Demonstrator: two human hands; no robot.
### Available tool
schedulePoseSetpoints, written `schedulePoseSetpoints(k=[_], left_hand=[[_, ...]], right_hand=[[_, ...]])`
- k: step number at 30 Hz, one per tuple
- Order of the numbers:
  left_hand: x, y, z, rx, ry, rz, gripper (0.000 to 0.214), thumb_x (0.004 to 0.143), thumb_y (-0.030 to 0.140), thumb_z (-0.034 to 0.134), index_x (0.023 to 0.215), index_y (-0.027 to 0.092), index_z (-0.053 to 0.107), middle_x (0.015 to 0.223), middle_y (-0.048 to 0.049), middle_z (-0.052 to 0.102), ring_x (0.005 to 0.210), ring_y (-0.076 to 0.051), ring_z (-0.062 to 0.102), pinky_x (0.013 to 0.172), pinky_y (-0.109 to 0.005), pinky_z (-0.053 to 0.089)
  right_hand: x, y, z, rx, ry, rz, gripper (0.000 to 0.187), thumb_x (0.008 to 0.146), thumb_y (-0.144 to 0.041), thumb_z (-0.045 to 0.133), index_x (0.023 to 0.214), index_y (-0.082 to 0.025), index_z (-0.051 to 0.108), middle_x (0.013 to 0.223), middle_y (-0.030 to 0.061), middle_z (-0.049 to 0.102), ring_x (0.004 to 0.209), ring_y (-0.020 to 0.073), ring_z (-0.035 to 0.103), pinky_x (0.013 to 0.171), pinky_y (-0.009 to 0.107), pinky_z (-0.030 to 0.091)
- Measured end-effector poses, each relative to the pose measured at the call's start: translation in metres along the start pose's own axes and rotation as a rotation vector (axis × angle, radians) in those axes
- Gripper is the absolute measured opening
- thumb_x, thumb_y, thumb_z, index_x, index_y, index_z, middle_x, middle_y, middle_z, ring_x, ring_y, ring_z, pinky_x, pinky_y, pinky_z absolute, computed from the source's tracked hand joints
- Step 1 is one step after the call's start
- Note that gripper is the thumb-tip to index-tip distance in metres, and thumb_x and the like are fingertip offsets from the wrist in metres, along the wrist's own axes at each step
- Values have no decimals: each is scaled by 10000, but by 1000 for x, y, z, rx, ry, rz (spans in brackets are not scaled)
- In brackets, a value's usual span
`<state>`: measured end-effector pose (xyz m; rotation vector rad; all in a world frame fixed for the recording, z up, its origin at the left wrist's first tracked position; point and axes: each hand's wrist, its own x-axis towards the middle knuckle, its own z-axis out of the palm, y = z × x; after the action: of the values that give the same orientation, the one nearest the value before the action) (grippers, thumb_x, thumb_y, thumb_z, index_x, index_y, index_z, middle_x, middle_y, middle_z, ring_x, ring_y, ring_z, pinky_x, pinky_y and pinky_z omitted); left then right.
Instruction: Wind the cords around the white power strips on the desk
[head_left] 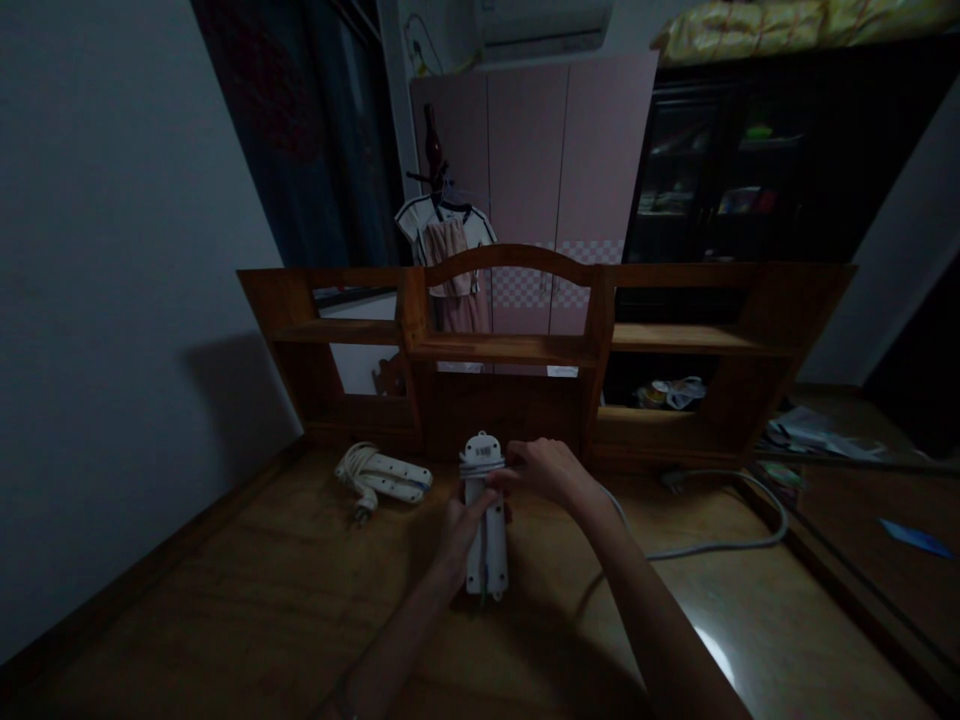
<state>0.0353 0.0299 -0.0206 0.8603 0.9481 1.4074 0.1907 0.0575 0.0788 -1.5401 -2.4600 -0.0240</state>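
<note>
My left hand is closed around the middle of a white power strip, held upright in view with its back, label and screw holes toward me. Several turns of grey-white cord wrap its upper end. At those turns, the fingers of my right hand are pinched on the cord. The free part of the cord runs out behind my right forearm, curves across the wooden surface and ends in a plug at the right.
A second white power strip, its cord bundled around one end, lies at left. Behind stands a wooden shelf unit; a plastic bag sits in its right compartment. A wall bounds the left side. A blue item lies far right.
</note>
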Motion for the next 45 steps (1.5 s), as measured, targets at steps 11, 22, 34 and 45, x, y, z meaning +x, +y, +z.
schedulePoseSetpoints(k=[11, 22, 34, 45], left_hand=[[-4, 26, 5, 4, -91, 11, 640, 551, 345, 829, 1097, 180, 538, 797, -34, 693, 636, -200, 678, 610, -296, 528], [-17, 22, 1, -236, -430, -383, 295, 694, 281, 722, 900, 77, 667, 757, -81, 638, 651, -154, 620, 639, -276, 510], [-14, 19, 5, -159, -357, -111, 585, 688, 306, 737, 1196, 167, 482, 809, -59, 664, 532, -178, 630, 471, -308, 517], [-13, 19, 7, -139, -292, -157, 570, 708, 270, 746, 1201, 152, 485, 830, -66, 684, 664, -189, 672, 594, -300, 554]], right_hand=[[1, 2, -5, -98, 163, -120, 576, 918, -639, 296, 909, -191, 658, 882, 99, 720, 842, 205, 671, 589, 248, 292], [-8, 10, -20, 11, 207, -37, 520, 919, -616, 346, 1138, -271, 669, 971, 95, 728, 928, 213, 659, 686, 250, 337], [-7, 12, -18, 43, 228, -59, 540, 941, -593, 317, 970, -246, 730, 898, 87, 738, 885, 193, 673, 653, 237, 324], [-6, 11, -15, -46, 239, -42, 573, 946, -597, 274, 939, -242, 723, 870, 90, 737, 833, 199, 681, 625, 248, 318]])
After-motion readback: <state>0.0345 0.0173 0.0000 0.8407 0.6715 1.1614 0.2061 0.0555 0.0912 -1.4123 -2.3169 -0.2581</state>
